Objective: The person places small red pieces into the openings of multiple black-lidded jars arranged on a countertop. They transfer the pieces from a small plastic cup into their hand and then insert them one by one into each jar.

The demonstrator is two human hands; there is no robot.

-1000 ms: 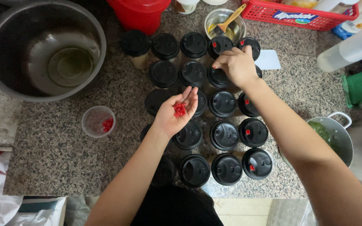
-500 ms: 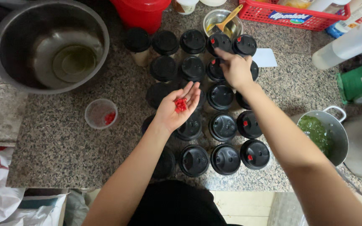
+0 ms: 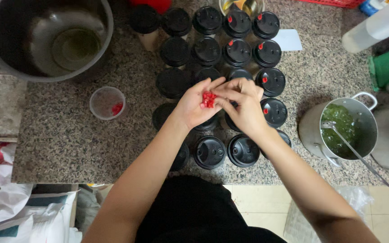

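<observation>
Hands [image 3: 221, 101] cupped, apparently pinching red plugs [image 3: 209, 99]

Speckled granite counter [image 3: 59, 148], seemingly tiled floor [image 3: 257, 202].

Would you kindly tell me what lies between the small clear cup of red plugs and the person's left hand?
In the head view, only bare speckled countertop separates the small clear cup from the left hand.
</observation>
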